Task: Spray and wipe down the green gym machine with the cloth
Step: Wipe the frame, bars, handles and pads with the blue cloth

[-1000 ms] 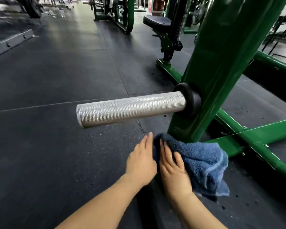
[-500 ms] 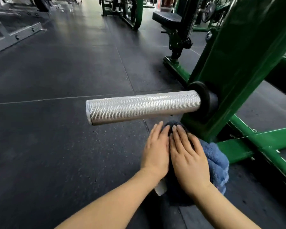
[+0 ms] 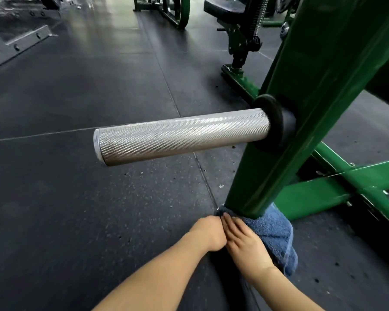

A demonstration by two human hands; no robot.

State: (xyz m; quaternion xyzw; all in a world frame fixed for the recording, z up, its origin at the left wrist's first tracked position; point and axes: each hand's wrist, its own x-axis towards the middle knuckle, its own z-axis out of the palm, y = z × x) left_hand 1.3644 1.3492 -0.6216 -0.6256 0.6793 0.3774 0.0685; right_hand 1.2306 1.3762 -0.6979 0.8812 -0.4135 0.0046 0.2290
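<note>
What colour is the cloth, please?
The terry cloth is blue, shown in the head view.

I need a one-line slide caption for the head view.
Both hands press a blue cloth against the green post, below the steel peg.

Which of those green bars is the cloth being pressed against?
The big sloping green post nearest the camera, the one carrying the knurled steel peg. The blue cloth sits at its foot; the low floor rails lie beyond, untouched.

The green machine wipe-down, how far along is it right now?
Underway. Both hands work the blue cloth against the foot of the green post: the right hand lies flat on it, the left hand is beside it. The steel peg and base rails are untouched now. No spray bottle shows.
</note>
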